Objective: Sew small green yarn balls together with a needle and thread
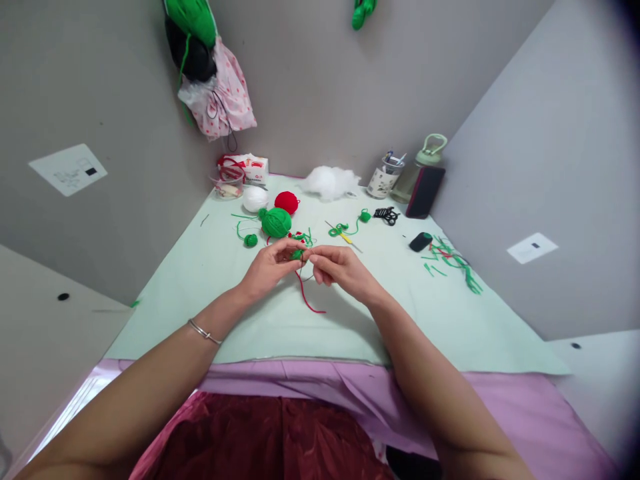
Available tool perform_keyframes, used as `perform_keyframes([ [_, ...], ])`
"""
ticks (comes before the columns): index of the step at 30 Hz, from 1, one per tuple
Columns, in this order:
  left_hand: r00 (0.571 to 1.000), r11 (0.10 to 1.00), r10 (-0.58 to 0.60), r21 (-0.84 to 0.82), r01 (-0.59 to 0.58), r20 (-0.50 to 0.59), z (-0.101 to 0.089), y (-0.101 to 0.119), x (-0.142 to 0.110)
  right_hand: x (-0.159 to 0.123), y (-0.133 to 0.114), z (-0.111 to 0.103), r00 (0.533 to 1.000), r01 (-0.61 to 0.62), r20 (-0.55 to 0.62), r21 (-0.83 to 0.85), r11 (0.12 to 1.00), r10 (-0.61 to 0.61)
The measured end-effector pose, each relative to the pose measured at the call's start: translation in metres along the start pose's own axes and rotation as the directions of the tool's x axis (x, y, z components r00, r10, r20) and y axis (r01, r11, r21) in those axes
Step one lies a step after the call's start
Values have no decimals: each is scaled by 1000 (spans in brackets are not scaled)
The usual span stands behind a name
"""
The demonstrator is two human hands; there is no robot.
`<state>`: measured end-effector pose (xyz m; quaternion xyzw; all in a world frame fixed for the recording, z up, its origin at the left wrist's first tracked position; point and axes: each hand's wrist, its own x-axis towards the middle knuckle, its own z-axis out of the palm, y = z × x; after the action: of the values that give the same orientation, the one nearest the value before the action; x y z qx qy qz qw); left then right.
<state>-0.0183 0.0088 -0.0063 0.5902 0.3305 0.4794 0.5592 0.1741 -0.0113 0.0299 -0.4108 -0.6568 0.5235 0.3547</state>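
Observation:
My left hand (273, 265) pinches a small green yarn piece (299, 255) above the middle of the table. A red strand (306, 298) trails down from beneath it onto the table. Fingertips of my right hand (336, 268) are pressed together right against the piece, and a thin dark thread (307, 279) loops below them. Whatever lies between the right fingertips is too small to make out. Just beyond my hands are a big green yarn ball (276, 223) and some small red and green yarn pieces (301, 237).
Behind sit a red yarn ball (287, 203), a white ball (255, 199) and fluffy white stuffing (330, 183). A yellow-handled crochet hook (345, 237) lies right of centre. Black scissors (387, 215), a pen cup (385, 179), a bottle (425, 163) and green yarn scraps (453, 260) are further right.

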Motion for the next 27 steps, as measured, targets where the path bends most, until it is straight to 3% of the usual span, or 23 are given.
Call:
perform_keyframes([
  [3, 999, 1000, 20, 11, -20, -28, -3, 0, 1, -5, -7, -1, 999, 28, -37, 21, 999, -28],
  [8, 997, 995, 45, 94, -38, -68, -10, -7, 4, -21, -38, 0, 999, 54, -2, 44, 998, -54],
  [14, 995, 983, 77, 170, -66, -62, -10, -4, 5, -46, -73, 4, 936, 338, -98, -15, 941, -338],
  [17, 998, 985, 64, 160, -62, -12, -6, 0, 3, -52, -81, 15, 918, 388, -67, -47, 921, -390],
  [20, 1000, 990, 26, 136, -25, -6, -7, -1, 2, -45, -84, 23, 918, 397, -4, -66, 916, -398],
  [23, 999, 999, -34, 41, 35, -22, -11, -5, 4, -24, -79, 17, 924, 375, -87, 17, 927, -372],
  [27, 994, 985, -101, -134, 104, 33, -13, -9, 6, 1, -65, 0, 946, 302, -174, 178, 937, -272],
])
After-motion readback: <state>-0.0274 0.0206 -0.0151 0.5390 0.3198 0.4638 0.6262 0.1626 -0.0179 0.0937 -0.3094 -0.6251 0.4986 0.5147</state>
